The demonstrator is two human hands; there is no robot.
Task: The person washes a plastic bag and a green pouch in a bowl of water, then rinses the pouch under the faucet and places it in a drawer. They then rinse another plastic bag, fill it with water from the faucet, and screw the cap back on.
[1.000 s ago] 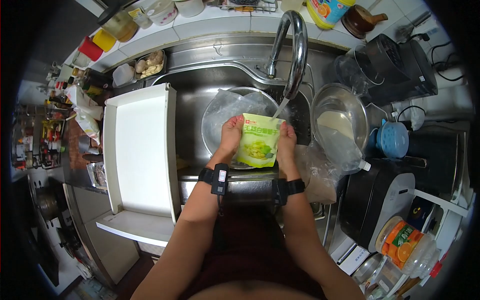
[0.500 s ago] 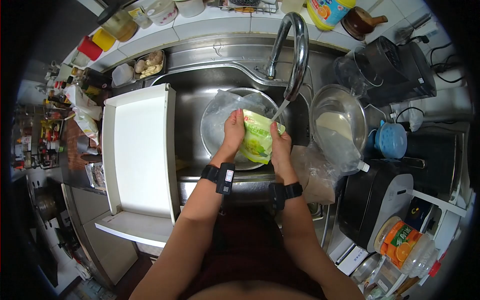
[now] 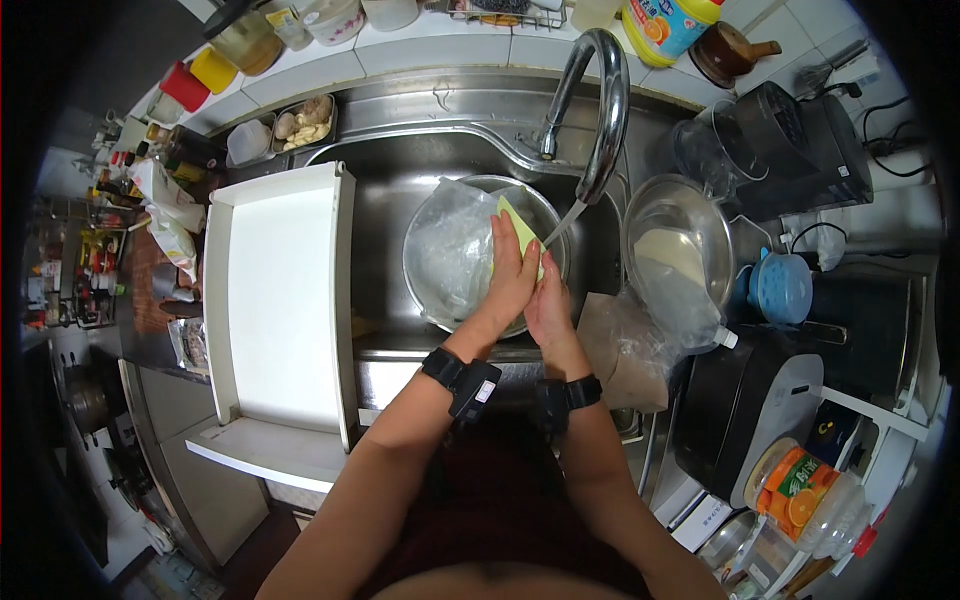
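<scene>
A light-green plastic food pouch (image 3: 519, 226) is pressed between my two hands, tilted nearly edge-on over a metal basin in the sink. My left hand (image 3: 510, 275) lies along its near face with the fingers stretched upward and close together. From the right, my right hand (image 3: 548, 305) grips the pouch's lower side; the left hand and pouch partly cover its fingers. Water runs from the faucet (image 3: 604, 130) onto the pouch's right edge. Below, a clear plastic bag (image 3: 450, 250) lies in the metal basin (image 3: 408, 285).
A white drawer-like tray (image 3: 280, 300) spans the sink's left side. To the right stand a metal bowl (image 3: 632, 225) with a spouted clear bag, a brown paper bag (image 3: 620, 350) and a black appliance (image 3: 745, 410). Jars and a yellow detergent bottle (image 3: 665, 30) line the back ledge.
The pouch has turned from facing me flat to nearly edge-on. My left hand has moved right across it, and my hands have come together. Water still runs.
</scene>
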